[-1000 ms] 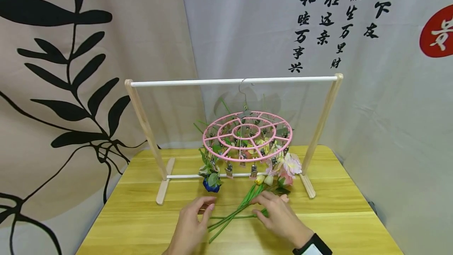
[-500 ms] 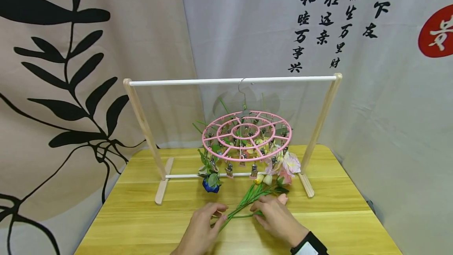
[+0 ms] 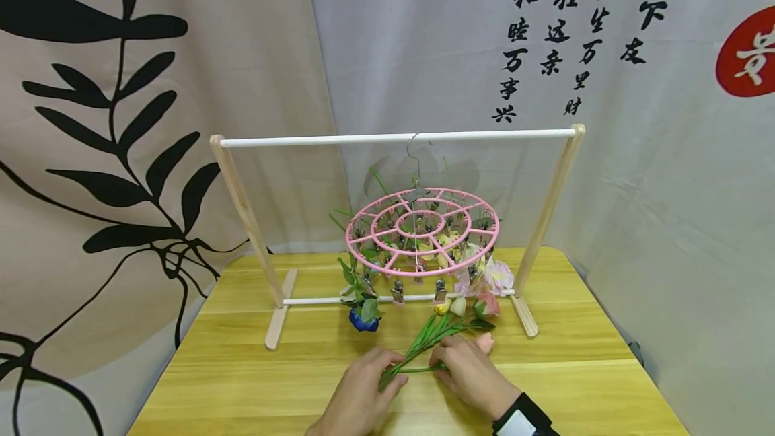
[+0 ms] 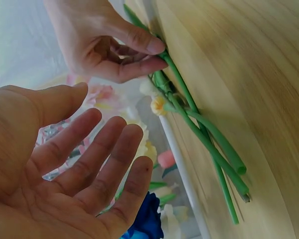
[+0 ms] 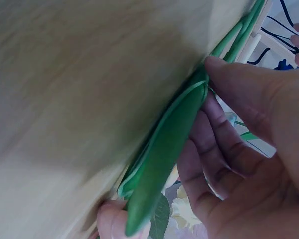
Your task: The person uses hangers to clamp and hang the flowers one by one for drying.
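Observation:
Several green flower stems (image 3: 426, 336) lie crossed on the table in the head view, their cut ends toward my left hand (image 3: 363, 387). That hand has its fingers spread and loosely bent beside the stem ends; in the left wrist view nothing sits between its fingers. My right hand (image 3: 471, 374) pinches the stem of a pink flower (image 3: 485, 342) between thumb and forefinger, low over the table. A long green leaf (image 5: 164, 154) of this flower fills the middle of the right wrist view. A yellow bud (image 3: 443, 306) tops one lying stem.
A pink round clip hanger (image 3: 422, 273) hangs from the white bar (image 3: 315, 141) of a wooden rack behind the hands. Flowers are clipped to it, among them a blue flower (image 3: 364, 319) at left and a pale pink flower (image 3: 499, 277) at right. Patterned cloth hangs behind.
My left hand has moved right, toward the stem ends and my right hand. The right hand stays at the pink flower's stem. The hanger has turned slightly.

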Motion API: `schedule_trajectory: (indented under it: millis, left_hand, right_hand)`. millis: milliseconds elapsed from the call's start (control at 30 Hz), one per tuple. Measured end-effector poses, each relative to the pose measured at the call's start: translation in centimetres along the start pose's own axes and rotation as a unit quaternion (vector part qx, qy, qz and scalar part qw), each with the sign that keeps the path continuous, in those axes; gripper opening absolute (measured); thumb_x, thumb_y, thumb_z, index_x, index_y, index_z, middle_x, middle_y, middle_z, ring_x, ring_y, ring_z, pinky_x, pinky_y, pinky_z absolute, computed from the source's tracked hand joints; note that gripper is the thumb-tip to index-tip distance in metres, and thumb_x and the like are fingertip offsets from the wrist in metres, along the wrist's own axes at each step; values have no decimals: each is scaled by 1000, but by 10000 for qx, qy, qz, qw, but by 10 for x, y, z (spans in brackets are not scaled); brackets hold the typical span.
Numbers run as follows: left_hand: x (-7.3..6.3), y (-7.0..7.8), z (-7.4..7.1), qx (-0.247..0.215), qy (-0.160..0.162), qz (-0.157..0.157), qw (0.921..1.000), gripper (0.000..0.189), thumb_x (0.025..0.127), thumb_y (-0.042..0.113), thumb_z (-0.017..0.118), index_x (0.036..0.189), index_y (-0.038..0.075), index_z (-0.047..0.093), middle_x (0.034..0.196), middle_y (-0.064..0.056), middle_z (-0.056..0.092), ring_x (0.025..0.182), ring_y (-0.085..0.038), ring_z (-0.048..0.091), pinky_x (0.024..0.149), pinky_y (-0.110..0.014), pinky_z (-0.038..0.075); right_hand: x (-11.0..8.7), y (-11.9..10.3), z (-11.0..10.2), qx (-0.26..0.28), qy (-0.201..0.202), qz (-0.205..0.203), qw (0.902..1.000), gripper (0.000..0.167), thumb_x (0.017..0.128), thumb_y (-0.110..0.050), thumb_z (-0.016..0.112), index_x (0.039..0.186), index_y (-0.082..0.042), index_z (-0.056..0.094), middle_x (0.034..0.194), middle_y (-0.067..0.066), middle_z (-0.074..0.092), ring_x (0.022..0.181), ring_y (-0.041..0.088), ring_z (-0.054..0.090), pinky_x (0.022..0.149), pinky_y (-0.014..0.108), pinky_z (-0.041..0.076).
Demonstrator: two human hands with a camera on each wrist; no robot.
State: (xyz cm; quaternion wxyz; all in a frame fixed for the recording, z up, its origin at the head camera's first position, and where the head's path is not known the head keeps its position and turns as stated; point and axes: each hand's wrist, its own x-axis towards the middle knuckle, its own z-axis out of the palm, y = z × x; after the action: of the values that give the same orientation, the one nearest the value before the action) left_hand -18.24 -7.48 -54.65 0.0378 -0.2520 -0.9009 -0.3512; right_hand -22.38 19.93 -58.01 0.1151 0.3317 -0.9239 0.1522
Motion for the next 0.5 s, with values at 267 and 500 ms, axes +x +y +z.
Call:
schedule_trajectory:
  millis: [267, 500]
  left_hand:
    - [5, 1, 9, 211, -77, 174, 9996, 29, 106, 23, 89, 133, 17, 82, 127, -3, 82, 117, -27, 83, 95, -37, 70]
    - [9, 1, 11, 364, 0, 220, 9991, 29, 105, 23, 90, 133, 16, 82, 125, -4, 82, 116, -25, 83, 95, -37, 71]
  right_hand:
    - [3, 2, 6, -102, -133, 55, 9998, 20, 91, -13, 101, 94, -23, 84, 98, -8, 75, 93, 13, 71, 79, 33, 63]
    - [3, -1, 0, -378, -273, -60, 9989, 18, 96, -16, 96, 97, -23, 80, 97, -9, 76, 89, 12, 69, 73, 31, 55]
